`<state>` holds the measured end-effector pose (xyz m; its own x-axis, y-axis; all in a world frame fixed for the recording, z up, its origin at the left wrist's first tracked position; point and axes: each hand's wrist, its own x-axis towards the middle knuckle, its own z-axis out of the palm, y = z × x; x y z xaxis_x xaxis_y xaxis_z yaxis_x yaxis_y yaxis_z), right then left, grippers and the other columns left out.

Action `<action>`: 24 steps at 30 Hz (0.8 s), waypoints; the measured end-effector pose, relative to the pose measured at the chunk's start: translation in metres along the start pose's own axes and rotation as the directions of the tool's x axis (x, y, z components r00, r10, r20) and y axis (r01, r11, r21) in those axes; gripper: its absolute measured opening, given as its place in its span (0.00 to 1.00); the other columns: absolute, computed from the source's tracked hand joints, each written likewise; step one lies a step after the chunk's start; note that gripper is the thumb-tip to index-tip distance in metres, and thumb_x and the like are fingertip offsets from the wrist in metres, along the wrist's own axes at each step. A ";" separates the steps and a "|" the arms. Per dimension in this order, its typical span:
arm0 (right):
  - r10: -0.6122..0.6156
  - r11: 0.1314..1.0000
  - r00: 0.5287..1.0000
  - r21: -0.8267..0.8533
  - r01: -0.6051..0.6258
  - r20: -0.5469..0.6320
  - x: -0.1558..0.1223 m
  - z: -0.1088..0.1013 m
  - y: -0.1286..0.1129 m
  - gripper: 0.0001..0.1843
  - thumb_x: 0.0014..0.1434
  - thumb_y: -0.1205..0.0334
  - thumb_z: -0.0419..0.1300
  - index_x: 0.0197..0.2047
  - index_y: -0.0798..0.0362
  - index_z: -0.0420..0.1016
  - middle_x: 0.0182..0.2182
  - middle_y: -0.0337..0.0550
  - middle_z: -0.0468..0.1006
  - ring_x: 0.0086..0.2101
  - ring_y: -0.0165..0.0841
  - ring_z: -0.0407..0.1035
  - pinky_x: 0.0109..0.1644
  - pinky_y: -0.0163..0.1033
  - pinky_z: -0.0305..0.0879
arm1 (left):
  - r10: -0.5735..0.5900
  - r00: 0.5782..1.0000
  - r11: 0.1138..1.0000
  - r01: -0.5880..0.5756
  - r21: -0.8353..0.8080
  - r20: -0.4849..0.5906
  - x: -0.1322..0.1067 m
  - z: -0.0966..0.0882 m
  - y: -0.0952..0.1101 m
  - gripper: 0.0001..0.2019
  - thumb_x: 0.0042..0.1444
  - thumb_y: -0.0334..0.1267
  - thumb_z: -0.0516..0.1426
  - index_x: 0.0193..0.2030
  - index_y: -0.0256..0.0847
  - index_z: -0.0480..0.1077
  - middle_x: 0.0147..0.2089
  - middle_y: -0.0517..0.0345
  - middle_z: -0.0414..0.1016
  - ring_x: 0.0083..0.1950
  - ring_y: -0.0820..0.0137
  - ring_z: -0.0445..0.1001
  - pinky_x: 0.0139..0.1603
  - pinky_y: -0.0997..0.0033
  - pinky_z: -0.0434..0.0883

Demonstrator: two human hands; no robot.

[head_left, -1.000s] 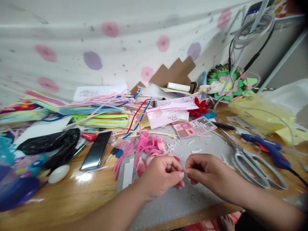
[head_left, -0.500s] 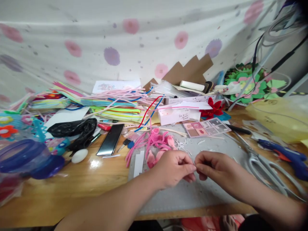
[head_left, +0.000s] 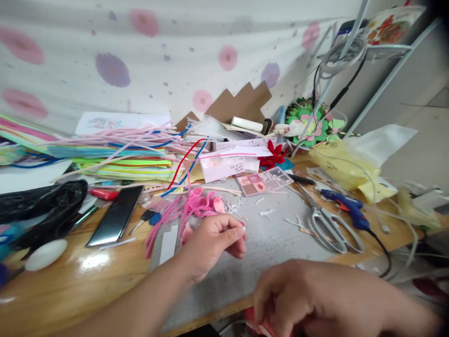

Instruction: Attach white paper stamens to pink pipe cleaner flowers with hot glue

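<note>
My left hand (head_left: pixel 213 241) hovers over the grey cutting mat (head_left: pixel 280 224), thumb and forefinger pinched together on something too small to name. Just behind it lies a tangle of pink pipe cleaners and pink petal pieces (head_left: pixel 196 206). My right hand (head_left: pixel 308 299) is low at the table's front edge, close to the camera and blurred, fingers curled downward; what they hold, if anything, is hidden.
Large scissors (head_left: pixel 326 222) and a blue glue gun (head_left: pixel 345 206) lie right of the mat. A makeup palette (head_left: pixel 264 180), a black phone (head_left: pixel 115 215), a black bag (head_left: pixel 45 206), stacked coloured sheets with pipe cleaners (head_left: pixel 115 157) and a yellow bag (head_left: pixel 351 168) crowd the wooden table.
My right hand has drawn away from the left hand, toward me and down past the table's front edge. The left hand stays pinched over the mat. The camera has swung right.
</note>
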<state>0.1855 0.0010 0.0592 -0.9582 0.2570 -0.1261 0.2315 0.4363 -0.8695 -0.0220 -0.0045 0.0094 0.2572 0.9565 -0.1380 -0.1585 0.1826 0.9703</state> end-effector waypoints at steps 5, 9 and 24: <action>0.078 0.996 0.877 0.006 -0.085 -0.475 0.000 0.003 0.015 0.10 0.59 0.63 0.59 0.43 0.55 0.76 0.33 0.44 0.79 0.34 0.31 0.71 0.38 0.35 0.67 | 0.014 0.998 0.979 -0.026 0.201 0.060 -0.001 0.004 0.001 0.10 0.55 0.39 0.59 0.26 0.36 0.70 0.20 0.61 0.74 0.23 0.75 0.71 0.28 0.75 0.68; 0.113 0.988 0.765 0.156 -0.016 -0.635 0.015 0.004 0.032 0.08 0.59 0.62 0.59 0.39 0.56 0.76 0.32 0.43 0.77 0.33 0.30 0.70 0.37 0.35 0.67 | 0.007 0.998 0.979 -0.020 0.204 0.064 -0.001 0.006 -0.001 0.11 0.55 0.40 0.60 0.26 0.36 0.70 0.21 0.59 0.76 0.24 0.73 0.73 0.30 0.74 0.69; -0.195 0.980 0.606 -0.133 0.146 -0.771 0.034 0.010 0.030 0.06 0.53 0.73 0.62 0.31 0.52 0.75 0.31 0.39 0.70 0.34 0.30 0.68 0.37 0.36 0.66 | -0.022 0.999 0.992 0.027 -0.123 0.037 -0.003 0.006 -0.004 0.16 0.46 0.46 0.66 0.25 0.35 0.70 0.19 0.58 0.76 0.20 0.72 0.74 0.24 0.75 0.70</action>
<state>0.1579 0.0141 0.0234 -0.4958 0.7357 0.4615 0.1095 0.5801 -0.8071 -0.0167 -0.0096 0.0066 0.2961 0.9430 -0.1523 -0.2673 0.2348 0.9346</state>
